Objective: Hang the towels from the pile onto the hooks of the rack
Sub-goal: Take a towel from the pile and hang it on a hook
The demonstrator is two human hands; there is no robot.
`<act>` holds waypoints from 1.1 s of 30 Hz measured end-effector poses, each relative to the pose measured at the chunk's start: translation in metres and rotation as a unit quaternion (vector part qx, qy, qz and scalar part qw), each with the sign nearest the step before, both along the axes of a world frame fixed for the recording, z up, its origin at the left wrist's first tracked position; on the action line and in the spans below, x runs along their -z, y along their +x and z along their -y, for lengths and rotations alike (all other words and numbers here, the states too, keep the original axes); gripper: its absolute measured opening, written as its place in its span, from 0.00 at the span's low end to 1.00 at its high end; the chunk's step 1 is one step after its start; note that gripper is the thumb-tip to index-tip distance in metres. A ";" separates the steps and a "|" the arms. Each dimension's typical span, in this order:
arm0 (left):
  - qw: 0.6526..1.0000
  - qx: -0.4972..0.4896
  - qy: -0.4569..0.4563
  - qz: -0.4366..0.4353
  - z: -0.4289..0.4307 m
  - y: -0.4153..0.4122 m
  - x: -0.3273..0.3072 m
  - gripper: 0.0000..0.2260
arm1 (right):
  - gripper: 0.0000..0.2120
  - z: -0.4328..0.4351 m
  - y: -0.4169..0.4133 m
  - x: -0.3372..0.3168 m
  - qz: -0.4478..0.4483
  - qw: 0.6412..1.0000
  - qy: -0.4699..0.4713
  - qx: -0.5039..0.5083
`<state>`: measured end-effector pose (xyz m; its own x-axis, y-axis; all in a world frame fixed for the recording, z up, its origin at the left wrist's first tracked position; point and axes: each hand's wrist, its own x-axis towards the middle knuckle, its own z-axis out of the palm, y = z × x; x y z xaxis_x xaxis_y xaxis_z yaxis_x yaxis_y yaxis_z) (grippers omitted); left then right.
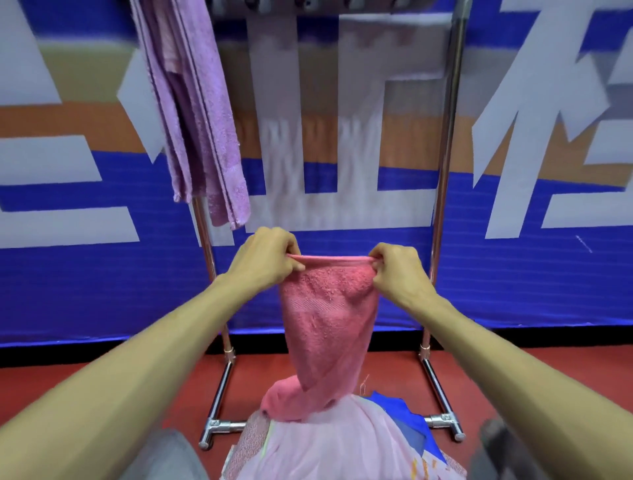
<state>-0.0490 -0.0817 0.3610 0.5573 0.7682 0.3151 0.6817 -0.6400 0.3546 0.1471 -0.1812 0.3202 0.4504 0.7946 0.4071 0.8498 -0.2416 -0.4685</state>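
I hold a pink towel [327, 318] stretched by its top hem between both hands, in front of the metal rack [445, 154]. My left hand [265, 260] pinches the hem's left end and my right hand [397, 270] pinches the right end. The towel hangs down and its lower end rests on the pile [329, 442] of pale pink and blue cloths at the bottom. A lilac towel [195, 113] hangs from the rack's top left. The hooks [305, 4] show only partly at the upper edge.
The rack's chrome uprights and feet [219, 425] stand on a red floor [68, 363]. Behind it runs a blue, orange and white banner wall [531, 274]. A grey trouser leg [164, 455] shows at the lower left.
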 end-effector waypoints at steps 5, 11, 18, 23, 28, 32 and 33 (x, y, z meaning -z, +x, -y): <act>0.995 -0.013 0.094 0.005 0.002 -0.007 -0.092 0.10 | 0.11 -0.002 -0.011 -0.093 0.010 0.994 0.112 -0.004; 0.983 -0.016 0.166 0.080 0.013 -0.023 -0.190 0.05 | 0.13 0.012 -0.033 -0.196 -0.077 0.962 0.264 0.002; 0.954 -0.024 0.272 0.125 0.054 -0.040 -0.280 0.06 | 0.09 0.031 -0.040 -0.290 -0.064 0.925 0.374 -0.028; 0.945 -0.022 0.246 0.217 0.079 -0.043 -0.315 0.05 | 0.06 0.046 -0.039 -0.324 -0.058 0.902 0.426 -0.036; 0.949 -0.016 0.156 0.274 0.087 -0.040 -0.321 0.06 | 0.08 0.056 -0.041 -0.338 -0.095 0.904 0.418 -0.015; 0.948 0.022 0.016 0.318 0.085 -0.035 -0.316 0.08 | 0.09 0.061 -0.034 -0.336 -0.184 0.916 0.357 -0.002; 0.943 0.028 -0.019 0.331 0.085 -0.034 -0.313 0.06 | 0.08 0.061 -0.032 -0.333 -0.213 0.915 0.342 0.001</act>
